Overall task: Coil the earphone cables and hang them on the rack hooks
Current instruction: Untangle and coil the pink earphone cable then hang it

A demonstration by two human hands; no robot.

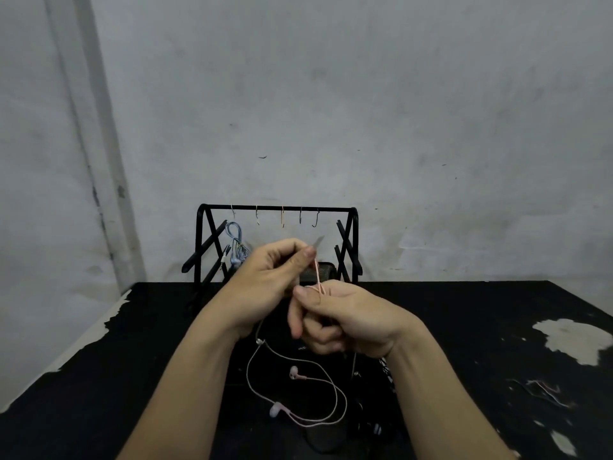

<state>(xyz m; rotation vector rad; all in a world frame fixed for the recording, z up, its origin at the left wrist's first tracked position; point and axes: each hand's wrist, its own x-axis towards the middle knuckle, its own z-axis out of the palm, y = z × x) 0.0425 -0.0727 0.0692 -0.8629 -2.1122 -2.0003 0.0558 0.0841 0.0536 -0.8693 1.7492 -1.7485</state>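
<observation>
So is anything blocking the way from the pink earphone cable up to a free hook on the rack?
Nothing visible does. Both hands hold the pink cable just below the rack. The blue earphones hang at its left; the other hooks look free and open above the hands.

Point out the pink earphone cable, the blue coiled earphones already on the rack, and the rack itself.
pink earphone cable (335, 393): head view, on the slack loop lying on the table.
blue coiled earphones (234, 234): head view, on the coil's upper loop under the leftmost hook.
rack (272, 207): head view, on the top bar.
</observation>
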